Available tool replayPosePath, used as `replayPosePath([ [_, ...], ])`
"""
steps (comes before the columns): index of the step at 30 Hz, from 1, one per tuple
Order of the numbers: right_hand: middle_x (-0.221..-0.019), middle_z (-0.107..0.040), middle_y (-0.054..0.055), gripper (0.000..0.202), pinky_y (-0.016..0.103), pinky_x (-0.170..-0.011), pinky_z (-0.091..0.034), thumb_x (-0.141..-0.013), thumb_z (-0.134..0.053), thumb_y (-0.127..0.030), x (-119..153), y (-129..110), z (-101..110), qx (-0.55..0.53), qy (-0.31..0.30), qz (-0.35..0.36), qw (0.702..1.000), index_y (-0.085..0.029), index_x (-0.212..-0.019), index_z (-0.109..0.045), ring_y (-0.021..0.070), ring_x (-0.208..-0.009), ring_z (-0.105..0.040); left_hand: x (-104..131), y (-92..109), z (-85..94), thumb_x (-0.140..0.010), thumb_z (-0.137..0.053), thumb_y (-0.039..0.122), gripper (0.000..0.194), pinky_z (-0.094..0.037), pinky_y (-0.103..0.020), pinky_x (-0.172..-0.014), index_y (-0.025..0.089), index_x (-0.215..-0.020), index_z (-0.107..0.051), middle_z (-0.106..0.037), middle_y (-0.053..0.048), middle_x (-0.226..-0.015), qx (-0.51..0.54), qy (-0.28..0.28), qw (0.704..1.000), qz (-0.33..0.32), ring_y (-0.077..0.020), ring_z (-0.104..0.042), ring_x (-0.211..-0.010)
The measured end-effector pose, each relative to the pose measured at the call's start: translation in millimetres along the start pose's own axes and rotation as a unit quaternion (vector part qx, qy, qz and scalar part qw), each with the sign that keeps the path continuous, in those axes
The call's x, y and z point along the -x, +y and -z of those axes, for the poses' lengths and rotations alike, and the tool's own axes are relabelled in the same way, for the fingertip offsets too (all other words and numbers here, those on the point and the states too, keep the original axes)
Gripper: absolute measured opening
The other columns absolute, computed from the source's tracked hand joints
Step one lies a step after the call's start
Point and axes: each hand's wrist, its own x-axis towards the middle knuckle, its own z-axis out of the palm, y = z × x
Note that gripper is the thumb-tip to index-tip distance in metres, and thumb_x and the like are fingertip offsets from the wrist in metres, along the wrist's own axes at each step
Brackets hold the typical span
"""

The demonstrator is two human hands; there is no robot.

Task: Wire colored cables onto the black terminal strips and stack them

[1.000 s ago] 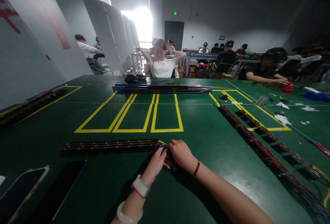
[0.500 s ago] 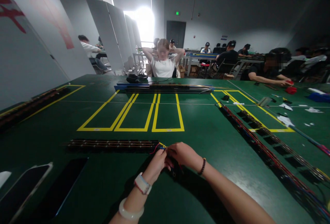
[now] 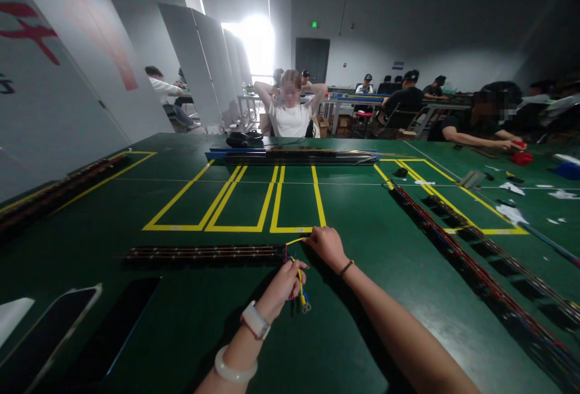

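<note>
A long dark strip assembly (image 3: 203, 253) lies across the green table (image 3: 190, 309), with coloured wires coming out of its right end. My left hand (image 3: 289, 279), wearing a watch, is closed on a bundle of wires (image 3: 302, 297); yellow and blue leads with ring-shaped metal ends hang below its fingers. Up and to the right, my right hand (image 3: 325, 245) pinches the end of a single yellow wire (image 3: 295, 240), which runs from the strip's right end. Its fingertips are partly hidden behind the knuckles.
Two phones (image 3: 118, 327) (image 3: 52, 327) lie at the lower left. Long wired strips (image 3: 457, 249) run down the right side. Yellow tape outlines (image 3: 240, 229) mark the table, with a blue-edged bundle (image 3: 294, 156) behind. A person (image 3: 290, 117) sits opposite; another (image 3: 471, 128) works at the right.
My hands have moved apart. The right hand has gone up and right, drawing out one yellow wire, while the leads with ring ends now show hanging below my left hand.
</note>
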Motion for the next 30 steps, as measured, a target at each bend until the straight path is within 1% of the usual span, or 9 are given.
replayPosePath([
  [3, -0.086, -0.063, 0.006, 0.022, 0.031, -0.079, -0.034, -0.088, -0.055, -0.041, 10.9, 2.5, -1.8, 0.020, 0.063, 0.058, 0.996, -0.020, -0.086, -0.062, 0.0201, -0.085, -0.053, 1.2, 1.6, -1.0, -0.085, -0.040, 0.051, 0.040, -0.017, -0.018, -0.035, 0.015, -0.101, -0.048, -0.053, 0.004, -0.066, 0.000, -0.001, 1.000, 0.008, -0.0017, -0.033, -0.034],
  [6, -0.099, -0.061, 0.008, 0.021, 0.036, -0.091, -0.031, -0.091, -0.051, -0.035, 28.3, 6.0, 3.9, 0.020, 0.091, 0.166, 0.982, -0.021, -0.104, -0.060, 0.0206, -0.094, -0.050, 1.2, -0.2, -2.1, -0.085, -0.041, 0.049, 0.038, -0.019, -0.018, -0.035, 0.015, -0.101, -0.047, -0.056, 0.004, -0.064, 0.002, 0.003, 1.000, 0.020, -0.0026, -0.035, -0.033],
  [10, -0.101, -0.061, 0.006, 0.024, 0.034, -0.094, -0.032, -0.095, -0.041, -0.024, 47.7, 9.5, 11.0, 0.014, 0.038, 0.339, 0.940, -0.023, -0.113, -0.057, 0.0172, -0.093, -0.050, -0.5, -4.7, -2.1, -0.084, -0.043, 0.051, 0.036, -0.022, -0.017, -0.037, 0.017, -0.095, -0.046, -0.047, 0.009, -0.046, 0.010, 0.016, 0.998, 0.054, -0.0045, -0.035, -0.030],
  [12, -0.105, -0.061, 0.005, 0.027, 0.034, -0.093, -0.033, -0.096, -0.037, -0.020, 51.4, 9.7, 12.1, 0.020, 0.013, 0.387, 0.922, -0.024, -0.116, -0.055, 0.0166, -0.093, -0.050, -1.3, -5.2, -1.7, -0.084, -0.043, 0.053, 0.037, -0.022, -0.017, -0.037, 0.018, -0.095, -0.045, -0.042, 0.011, -0.039, 0.021, 0.019, 0.997, 0.070, -0.0057, -0.035, -0.029],
  [18, -0.105, -0.063, 0.005, 0.028, 0.032, -0.089, -0.037, -0.097, -0.036, -0.020, 46.4, 6.6, 12.8, 0.011, 0.008, 0.401, 0.916, -0.023, -0.114, -0.057, 0.0156, -0.091, -0.053, -4.8, -2.8, -1.1, -0.082, -0.043, 0.056, 0.041, -0.024, -0.018, -0.035, 0.018, -0.098, -0.043, -0.052, 0.007, -0.048, 0.089, 0.011, 0.993, 0.081, -0.0075, -0.043, -0.031],
  [21, -0.107, -0.063, 0.006, 0.028, 0.032, -0.087, -0.039, -0.096, -0.037, -0.018, 45.0, 4.7, 13.0, 0.007, 0.025, 0.429, 0.903, -0.023, -0.116, -0.056, 0.0153, -0.092, -0.053, -6.8, -4.3, -0.9, -0.080, -0.048, 0.055, 0.040, -0.023, -0.017, -0.034, 0.019, -0.096, -0.043, -0.047, 0.010, -0.046, 0.110, 0.008, 0.991, 0.070, -0.0075, -0.042, -0.029],
  [24, -0.104, -0.064, 0.007, 0.027, 0.031, -0.085, -0.042, -0.095, -0.040, -0.019, 44.5, 1.4, 12.1, -0.033, 0.050, 0.441, 0.896, -0.021, -0.117, -0.055, 0.0153, -0.092, -0.054, -7.6, -5.8, -0.3, -0.078, -0.047, 0.058, 0.041, -0.024, -0.019, -0.034, 0.017, -0.083, -0.046, -0.045, 0.009, -0.042, 0.121, -0.009, 0.991, 0.061, -0.0071, -0.039, -0.029],
  [27, -0.098, -0.064, 0.007, 0.025, 0.031, -0.081, -0.045, -0.095, -0.042, -0.022, 42.1, -5.6, 11.9, -0.114, 0.079, 0.399, 0.906, -0.019, -0.115, -0.057, 0.0153, -0.089, -0.055, -6.7, -4.9, 0.7, -0.082, -0.034, 0.061, 0.049, -0.029, -0.021, -0.036, 0.015, -0.074, -0.048, -0.050, 0.002, -0.046, 0.131, -0.040, 0.989, 0.060, -0.0083, -0.043, -0.032],
  [30, -0.098, -0.063, 0.007, 0.024, 0.030, -0.080, -0.046, -0.095, -0.043, -0.024, 37.2, -17.0, 12.5, -0.214, 0.089, 0.324, 0.917, -0.021, -0.112, -0.059, 0.0155, -0.090, -0.056, -5.0, -2.6, 0.9, -0.084, -0.028, 0.062, 0.052, -0.031, -0.022, -0.037, 0.015, -0.083, -0.049, -0.058, -0.001, -0.058, 0.146, -0.039, 0.988, 0.038, -0.0088, -0.047, -0.035],
])
